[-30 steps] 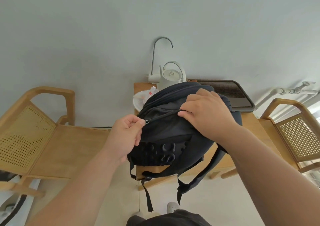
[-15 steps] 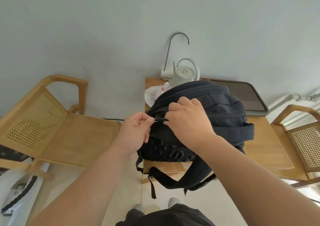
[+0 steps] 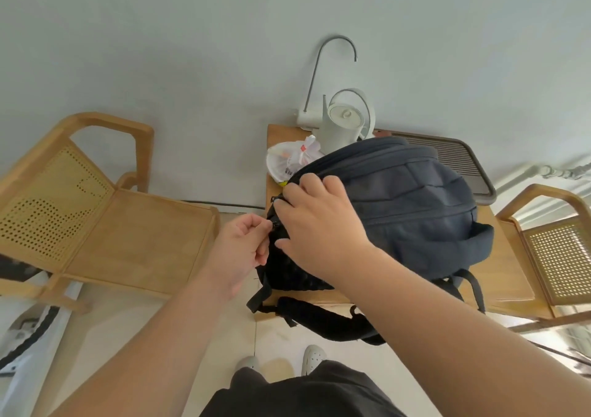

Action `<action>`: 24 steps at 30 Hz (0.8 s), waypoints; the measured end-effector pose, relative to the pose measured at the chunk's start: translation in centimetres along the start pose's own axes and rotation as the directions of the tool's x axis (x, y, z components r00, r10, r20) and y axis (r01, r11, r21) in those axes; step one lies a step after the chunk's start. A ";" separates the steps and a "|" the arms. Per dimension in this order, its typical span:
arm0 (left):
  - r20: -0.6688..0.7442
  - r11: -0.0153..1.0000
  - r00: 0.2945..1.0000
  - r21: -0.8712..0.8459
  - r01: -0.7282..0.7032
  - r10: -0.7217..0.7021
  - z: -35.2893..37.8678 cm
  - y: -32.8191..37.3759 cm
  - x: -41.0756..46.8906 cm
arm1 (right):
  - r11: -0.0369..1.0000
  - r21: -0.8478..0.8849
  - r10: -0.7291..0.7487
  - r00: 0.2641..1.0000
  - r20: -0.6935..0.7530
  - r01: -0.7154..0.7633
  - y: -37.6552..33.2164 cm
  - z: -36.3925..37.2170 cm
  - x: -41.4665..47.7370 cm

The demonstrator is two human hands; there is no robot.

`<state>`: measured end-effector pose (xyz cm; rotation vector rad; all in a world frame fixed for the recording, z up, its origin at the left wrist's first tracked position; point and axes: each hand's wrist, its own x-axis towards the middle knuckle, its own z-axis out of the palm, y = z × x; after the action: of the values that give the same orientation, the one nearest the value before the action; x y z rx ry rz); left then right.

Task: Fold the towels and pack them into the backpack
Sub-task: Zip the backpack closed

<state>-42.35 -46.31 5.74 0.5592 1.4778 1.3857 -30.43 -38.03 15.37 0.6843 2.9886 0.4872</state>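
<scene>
A dark navy backpack (image 3: pixel 415 211) lies on a small wooden table (image 3: pixel 511 266), its black straps hanging over the front edge. My left hand (image 3: pixel 243 250) pinches the zipper pull (image 3: pixel 274 223) at the pack's left side. My right hand (image 3: pixel 319 224) rests spread on the pack's left top, pressing the fabric right next to the zipper. The zip looks drawn shut along the top. No towel is in view.
A white kettle (image 3: pixel 343 125) and a curved tap (image 3: pixel 332 64) stand at the table's back, with a white plastic bag (image 3: pixel 291 160) and a dark slatted tray (image 3: pixel 457 157) beside them. Wooden rattan chairs stand at the left (image 3: pixel 105 211) and right (image 3: pixel 556 250). My feet (image 3: pixel 281 359) stand below.
The zipper pull has travelled left and down around the pack's side with my left hand. My right hand followed leftward along the top. The view shifted, so the pack sits further right.
</scene>
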 end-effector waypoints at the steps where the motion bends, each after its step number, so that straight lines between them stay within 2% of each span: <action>1: -0.001 1.000 1.000 0.006 -0.004 0.004 -0.2 -0.2 0.0 | 1.000 -0.010 -0.020 0.999 0.029 0.020 -0.4 0.5 0.7; 4: -0.048 0.996 0.998 0.084 -0.033 0.037 -0.9 -0.7 0.3 | 1.000 0.012 0.003 0.995 0.104 -0.004 0.0 1.5 1.9; 7: -0.086 0.993 0.995 0.113 -0.044 0.054 -1.7 -1.2 0.8 | 1.000 0.022 -0.007 1.000 0.016 0.007 0.7 2.7 1.5; 10: -0.088 0.992 0.995 0.120 -0.040 0.051 -2.2 -2.3 1.3 | 0.998 0.034 0.051 0.995 -0.091 -0.048 1.3 3.8 0.5; 16: -0.108 0.994 0.993 0.105 -0.030 0.041 -2.1 -3.3 2.5 | 0.989 0.069 0.149 0.944 -0.295 -0.134 2.7 4.6 0.9; 20: -0.172 0.987 0.983 0.155 -0.039 0.066 -2.2 -3.0 4.0 | 0.983 0.081 0.181 0.931 -0.316 -0.163 3.0 5.4 1.4; 24: -0.256 0.981 0.967 0.189 0.033 0.016 -2.8 -3.5 5.5 | 0.977 0.092 0.212 0.935 -0.284 -0.193 1.8 6.8 2.3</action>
<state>-45.96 -43.78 0.16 0.5060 1.8346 1.3553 -31.05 -33.54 9.50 1.0189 3.2357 0.5518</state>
